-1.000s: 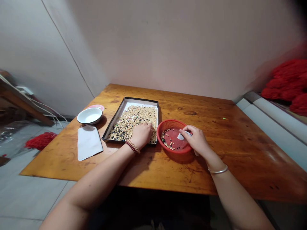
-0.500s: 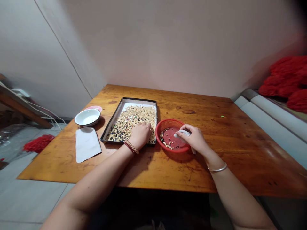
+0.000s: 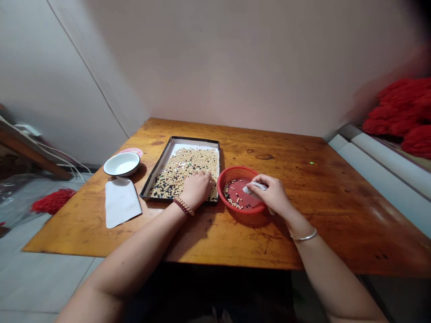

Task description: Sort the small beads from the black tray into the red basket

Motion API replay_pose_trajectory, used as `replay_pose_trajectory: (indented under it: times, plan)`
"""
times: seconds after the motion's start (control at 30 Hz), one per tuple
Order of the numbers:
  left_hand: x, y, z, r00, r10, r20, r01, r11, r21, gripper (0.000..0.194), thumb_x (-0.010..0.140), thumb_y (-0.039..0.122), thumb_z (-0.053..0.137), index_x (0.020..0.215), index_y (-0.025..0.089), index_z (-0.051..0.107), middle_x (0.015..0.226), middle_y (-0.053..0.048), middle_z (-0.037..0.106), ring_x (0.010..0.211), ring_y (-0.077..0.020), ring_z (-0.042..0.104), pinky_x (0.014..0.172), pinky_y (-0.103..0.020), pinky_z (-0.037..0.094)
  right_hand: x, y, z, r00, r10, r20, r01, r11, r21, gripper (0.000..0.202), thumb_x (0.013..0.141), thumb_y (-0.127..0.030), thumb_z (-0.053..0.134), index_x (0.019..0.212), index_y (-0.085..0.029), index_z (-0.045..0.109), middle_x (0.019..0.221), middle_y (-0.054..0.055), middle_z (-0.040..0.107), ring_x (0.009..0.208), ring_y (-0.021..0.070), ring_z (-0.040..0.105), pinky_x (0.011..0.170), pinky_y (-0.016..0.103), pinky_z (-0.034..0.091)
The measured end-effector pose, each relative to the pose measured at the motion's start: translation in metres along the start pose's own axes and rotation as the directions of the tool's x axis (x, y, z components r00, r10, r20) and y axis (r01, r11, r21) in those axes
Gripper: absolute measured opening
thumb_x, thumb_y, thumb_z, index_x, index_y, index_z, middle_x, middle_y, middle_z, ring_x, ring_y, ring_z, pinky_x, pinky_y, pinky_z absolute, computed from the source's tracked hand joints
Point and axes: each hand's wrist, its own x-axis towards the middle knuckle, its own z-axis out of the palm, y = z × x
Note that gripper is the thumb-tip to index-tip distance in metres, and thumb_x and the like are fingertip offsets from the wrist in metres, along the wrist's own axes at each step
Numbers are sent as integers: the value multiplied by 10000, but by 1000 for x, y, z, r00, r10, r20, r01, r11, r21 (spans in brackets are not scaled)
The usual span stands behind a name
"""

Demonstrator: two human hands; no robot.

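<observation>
My left hand [image 3: 197, 187] rests over the lower right part of a black-edged tray [image 3: 160, 165], its fingers curled down among many cream and dark beads [image 3: 188, 163]. Whether those fingers hold any beads is hidden. Closed round a white piece [image 3: 257, 185], perhaps paper or cloth, my right hand [image 3: 274, 195] is at the right rim of a red plastic basket [image 3: 220, 190]. Inside the basket, cream and dark beads lie mostly along its left side, with a few near the middle.
A white enamel bowl [image 3: 121, 164] stands left of the tray, partly over a pink disc [image 3: 134, 151]. Below it lies a white sheet [image 3: 121, 202]. Red bundles [image 3: 404, 112] are piled at the right, beyond the wooden table [image 3: 286, 152].
The whole view has shifted very slightly. Both hands keep nearly the same pose, and a few beads in the basket sit a little differently.
</observation>
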Motion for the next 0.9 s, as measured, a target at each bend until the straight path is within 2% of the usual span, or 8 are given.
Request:
replay_pose_trajectory:
  times: [0.13,0.33,0.47,0.73,0.9]
  plan:
    - [0,0,0,1000,-7,15,7,1000,-6,256,923,327,424,1003,148,589,961,-121,623,924,-250,597,744,-339,496,1,2,-1,999,-18,43,19,1000,-7,228,767,-410,685,763,-183,700,747,38,706,682,185,624,635,273,438]
    - [1,1,0,1000,-4,10,4,1000,-6,266,929,317,407,1009,145,592,967,-126,621,932,-254,594,754,-346,498,2,2,-3,977,-158,146,168,984,-56,268,884,-387,552,782,-199,713,822,48,721,775,187,640,723,283,443]
    - [0,0,0,1000,4,10,-4,1000,-6,248,924,313,422,992,145,591,956,-118,623,923,-247,595,753,-338,497,1,0,-3,977,-150,151,167,980,-106,262,880,-394,556,788,-202,707,830,46,716,776,188,636,727,289,440]
    - [0,1,0,1000,-5,31,6,1000,-24,266,930,323,417,1025,146,592,992,-129,615,952,-247,589,779,-342,493,0,-5,-3,945,-140,295,185,974,-130,273,839,-421,598,756,-190,719,798,55,694,714,178,608,681,292,436]
    - [0,1,-1,999,-11,33,12,1000,-16,267,929,311,407,1026,144,592,995,-132,614,950,-249,593,765,-340,497,0,-4,-3,959,-131,253,173,973,-150,278,844,-422,590,723,-192,689,769,43,687,691,169,595,663,278,420]
